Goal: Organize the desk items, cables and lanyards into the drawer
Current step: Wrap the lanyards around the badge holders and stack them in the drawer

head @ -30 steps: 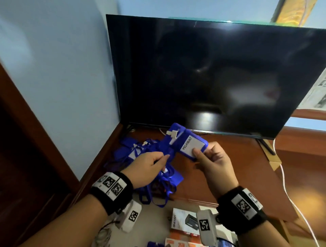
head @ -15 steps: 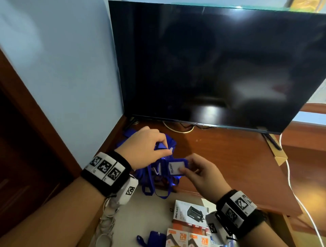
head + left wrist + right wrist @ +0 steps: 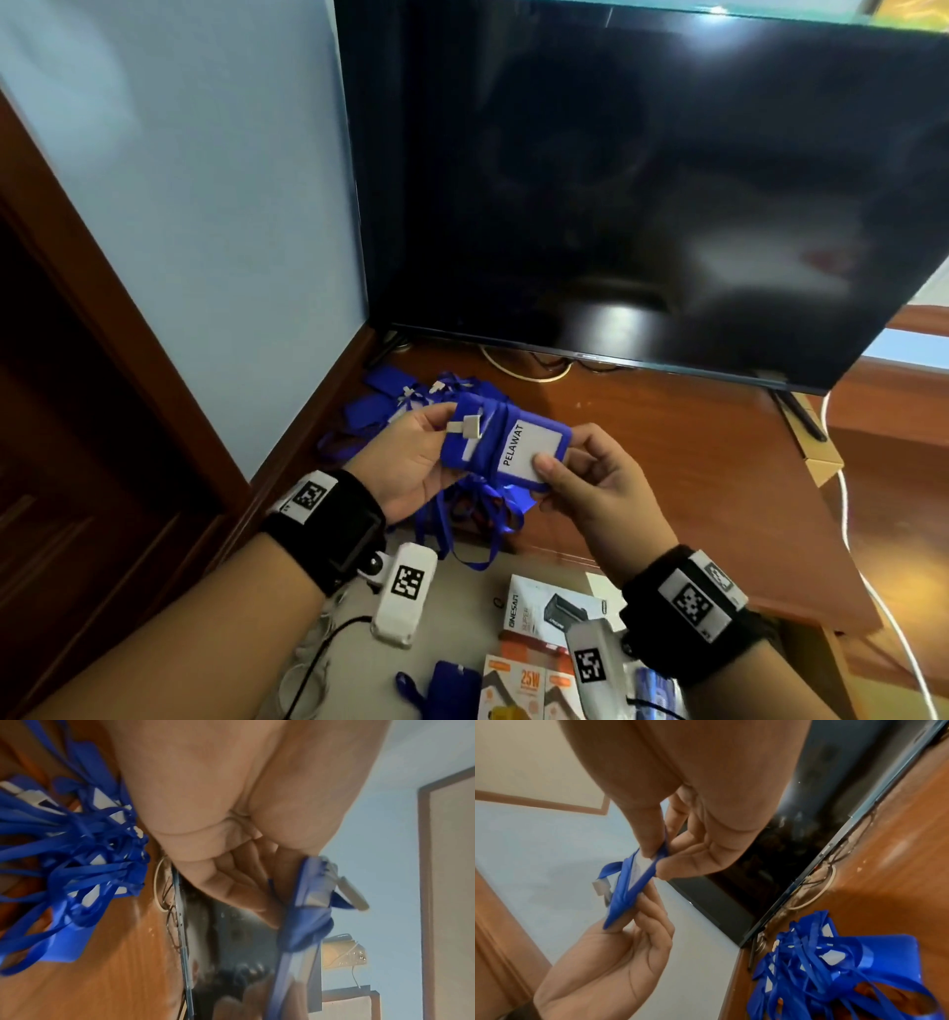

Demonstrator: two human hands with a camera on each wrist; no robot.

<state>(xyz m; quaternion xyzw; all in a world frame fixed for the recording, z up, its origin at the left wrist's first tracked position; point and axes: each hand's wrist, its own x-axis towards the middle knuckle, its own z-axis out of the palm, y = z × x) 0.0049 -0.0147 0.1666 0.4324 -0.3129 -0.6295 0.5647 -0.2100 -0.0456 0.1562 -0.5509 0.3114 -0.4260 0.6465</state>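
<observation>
A blue badge holder [image 3: 513, 444] with a white card reading PELAWAT, its strap wound round it, is held above the desk by both hands. My left hand [image 3: 411, 457] grips its left end near the white clip [image 3: 470, 426]. My right hand [image 3: 580, 478] pinches its right edge between thumb and fingers. In the right wrist view the badge holder [image 3: 631, 884] shows edge-on between both hands. A tangled pile of blue lanyards [image 3: 390, 406] lies on the desk [image 3: 667, 462] behind it. The pile of lanyards [image 3: 77, 852] [image 3: 821, 963] also shows in both wrist views.
A dark TV screen [image 3: 642, 180] stands at the back of the desk, with a white cable [image 3: 524, 370] under it. Below the desk edge lie charger boxes [image 3: 544, 611], orange 25W boxes [image 3: 529, 688], a blue lanyard [image 3: 447, 688] and white cables [image 3: 308, 668]. A wall rises at the left.
Both hands have lifted the badge holder up from the pile and turned it so the card faces me. My left hand moved from the lanyard pile to the holder's left end.
</observation>
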